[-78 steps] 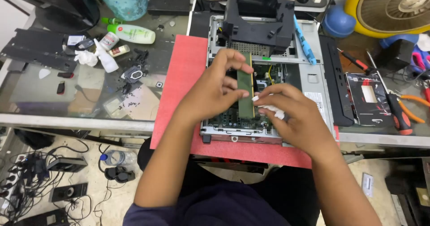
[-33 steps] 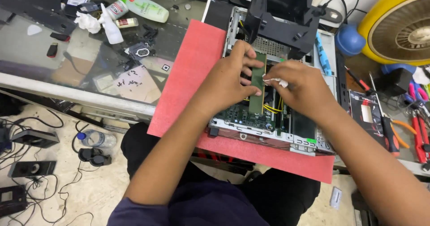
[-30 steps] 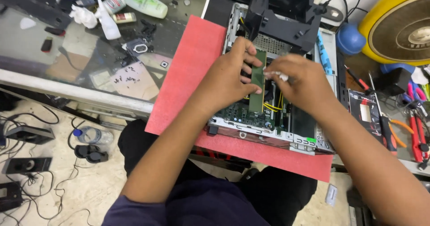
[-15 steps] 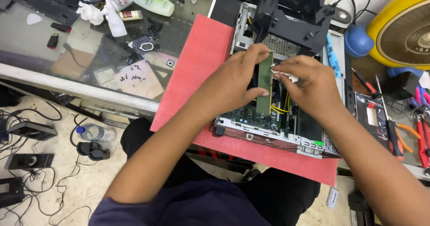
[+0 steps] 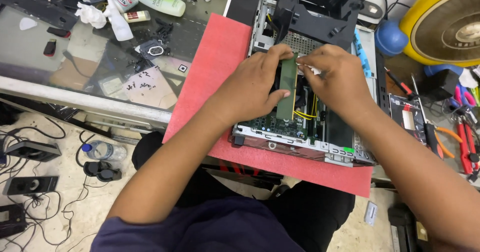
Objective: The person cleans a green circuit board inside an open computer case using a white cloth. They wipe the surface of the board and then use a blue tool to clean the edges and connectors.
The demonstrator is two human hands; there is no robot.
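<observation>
Two zones, catalogued left to right. Floor (image 5: 55, 192): pale tile with tangled cables and a plastic bottle (image 5: 102, 151). Bench (image 5: 85, 67): glass-topped, littered with small parts; red mat (image 5: 215, 77) under the open computer chassis (image 5: 305, 142). Left hand (image 5: 250, 89) and right hand (image 5: 335, 79): fingers closed on the green memory module (image 5: 287, 84), standing on edge over the board. Yellow fan (image 5: 445, 24) far right.

Memory module (image 5: 287, 84) lower end and slot hidden under left hand (image 5: 252, 89). Right hand (image 5: 336, 82) fingers cover white part. Yellow fan (image 5: 445, 24) cut by frame edge.
</observation>
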